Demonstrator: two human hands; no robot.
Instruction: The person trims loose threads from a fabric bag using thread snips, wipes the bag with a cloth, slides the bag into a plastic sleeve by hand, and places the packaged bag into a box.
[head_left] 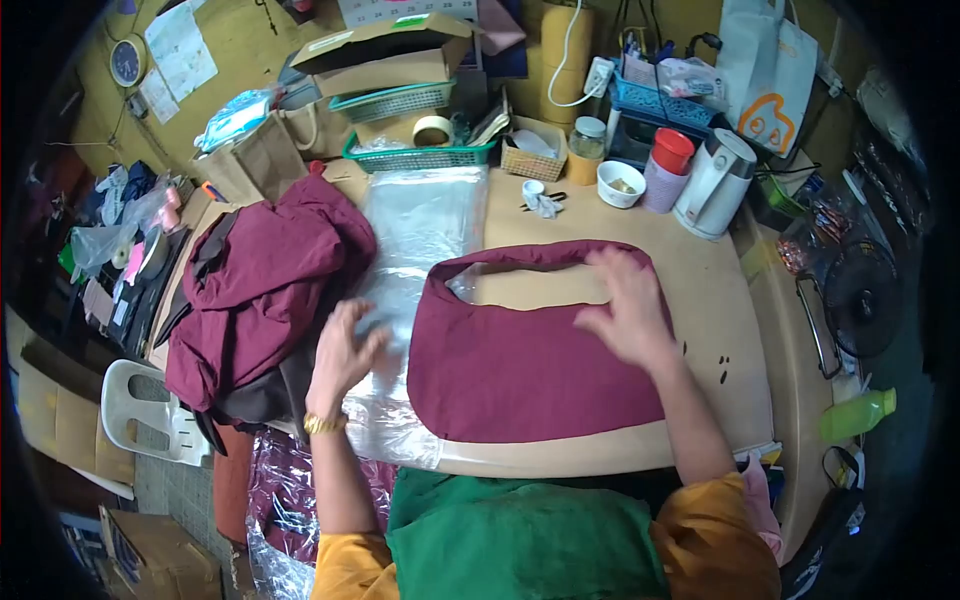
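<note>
A maroon fabric shoulder bag [530, 375] lies flat on the table, its wide strap looped toward the far side. My right hand [632, 308] is over the bag's right side and strap, fingers spread and slightly blurred; whether it touches the cloth I cannot tell. My left hand [348, 350], with a gold watch at the wrist, is left of the bag, fingers apart and holding nothing. Beneath and beyond it, clear plastic sleeves [425, 215] run up the table, partly under the bag's left edge. A heap of maroon and dark fabric [270, 270] lies to the left.
Along the back stand green baskets [420, 157], a wicker basket [533, 160], a jar [586, 150], a white bowl [620, 187], a red-lidded tumbler [668, 170] and a white kettle [715, 185]. A white plastic chair [150, 410] is at left. Plastic-wrapped maroon cloth [285, 500] sits below the table edge.
</note>
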